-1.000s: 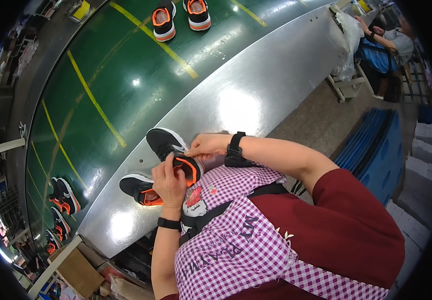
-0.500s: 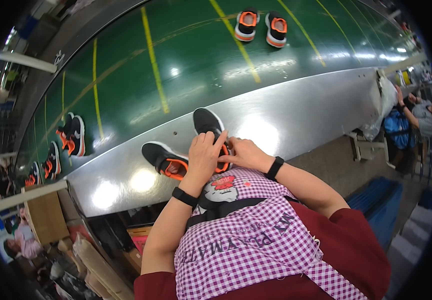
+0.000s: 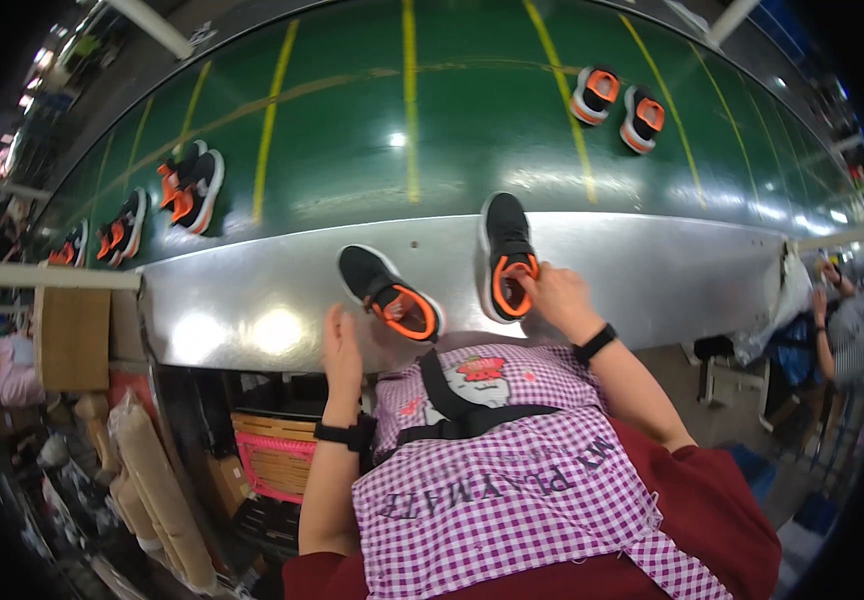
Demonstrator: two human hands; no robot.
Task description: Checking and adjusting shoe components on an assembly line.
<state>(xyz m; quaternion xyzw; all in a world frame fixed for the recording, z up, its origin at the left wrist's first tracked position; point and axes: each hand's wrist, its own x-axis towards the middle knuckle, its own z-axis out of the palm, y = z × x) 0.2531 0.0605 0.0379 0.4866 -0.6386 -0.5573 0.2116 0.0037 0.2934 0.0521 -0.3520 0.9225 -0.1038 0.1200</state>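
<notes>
Apparently, black shoe (image 3: 505,243) in right grip (image 3: 558,301).

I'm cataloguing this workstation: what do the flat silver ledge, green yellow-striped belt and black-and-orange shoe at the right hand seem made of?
Flat silver ledge: probably satin metal, given blurred glare. Green yellow-striped belt: likely smooth plastic or rubber, from soft sheen. Black-and-orange shoe: matte upper, possibly fabric, lacking glare.

Right hand (image 3: 562,300) on black shoe (image 3: 505,228), apparently gripping
</notes>
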